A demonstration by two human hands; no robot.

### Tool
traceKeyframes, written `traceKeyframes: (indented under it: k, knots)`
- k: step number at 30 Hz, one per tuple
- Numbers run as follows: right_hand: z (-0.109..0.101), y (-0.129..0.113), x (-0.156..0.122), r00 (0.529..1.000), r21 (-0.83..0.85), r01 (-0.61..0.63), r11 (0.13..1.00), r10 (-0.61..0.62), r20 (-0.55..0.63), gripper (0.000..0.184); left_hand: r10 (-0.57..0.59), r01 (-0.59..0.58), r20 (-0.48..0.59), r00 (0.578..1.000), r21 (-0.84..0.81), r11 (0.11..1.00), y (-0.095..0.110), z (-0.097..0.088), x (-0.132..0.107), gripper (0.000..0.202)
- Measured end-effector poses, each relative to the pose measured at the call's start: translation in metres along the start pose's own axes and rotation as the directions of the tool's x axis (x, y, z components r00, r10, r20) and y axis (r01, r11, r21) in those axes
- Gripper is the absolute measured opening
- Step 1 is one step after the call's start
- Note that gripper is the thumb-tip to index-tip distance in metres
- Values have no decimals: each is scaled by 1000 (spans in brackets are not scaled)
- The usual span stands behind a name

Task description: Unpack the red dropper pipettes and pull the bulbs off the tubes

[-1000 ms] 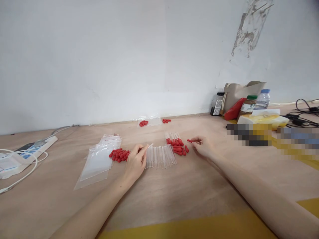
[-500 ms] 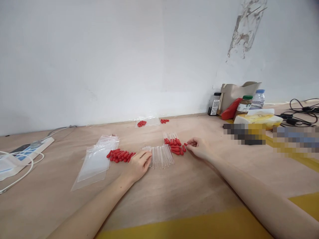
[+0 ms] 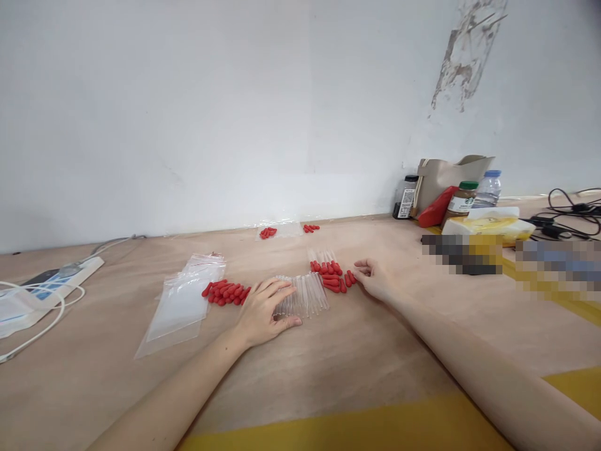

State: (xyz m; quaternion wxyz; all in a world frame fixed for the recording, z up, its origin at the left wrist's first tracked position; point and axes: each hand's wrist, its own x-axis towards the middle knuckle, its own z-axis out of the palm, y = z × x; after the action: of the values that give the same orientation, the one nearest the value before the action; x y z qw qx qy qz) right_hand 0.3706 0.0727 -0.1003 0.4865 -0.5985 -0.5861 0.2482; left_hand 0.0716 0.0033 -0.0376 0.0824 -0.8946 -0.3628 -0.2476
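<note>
My left hand (image 3: 263,310) lies on the table with fingers spread, its fingertips resting on the left end of a row of clear glass tubes (image 3: 307,295). A pile of red rubber bulbs (image 3: 226,292) lies just left of that hand. My right hand (image 3: 375,279) rests palm-side up with loosely curled fingers beside a second pile of red bulbs (image 3: 334,277), some fitted on tubes. Nothing shows between its fingers.
Clear zip bags (image 3: 185,300) lie left of the bulbs. More red bulbs on a bag (image 3: 277,231) sit by the wall. A power strip with white cable (image 3: 32,297) is far left. Bottles, a jar and a paper bag (image 3: 451,191) stand at right, with black cables (image 3: 566,216).
My left hand has laid down the tube it held and spread its fingers over the row of tubes. My right hand put its assembled dropper onto the pile and loosened.
</note>
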Motion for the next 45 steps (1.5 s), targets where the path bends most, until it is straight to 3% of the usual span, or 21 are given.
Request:
traceKeyframes:
  k: [4,12,17,27,33,37,41,45]
  knots:
    - [1,1,2,1000,14,23,1000,-24,4,22,-58,59,-35,998,21,998,-2,4,3,54]
    - [3,0,2,998,-27,28,999,-30,-64,20,-142,149,-105,984,56,987,10,4,-2,79]
    - [2,-14,-2,996,-94,2,996,-10,-86,19,-156,170,-119,981,124,978,19,14,7,98]
    - [9,-60,19,993,-263,-66,963,88,74,25,-198,223,-154,968,172,959,21,23,13,86]
    - [16,-75,20,951,-383,-119,916,216,222,31,-208,229,-154,966,138,964,22,21,13,94]
    - [19,-84,21,933,-430,-145,891,268,241,24,-201,226,-175,964,132,965,23,19,12,89]
    - [14,-95,24,938,-417,-120,901,241,250,27,-180,209,-214,960,126,970,23,19,10,80]
    - [1,-104,9,945,-353,-33,935,144,293,34,-149,189,-278,949,123,974,22,19,10,57]
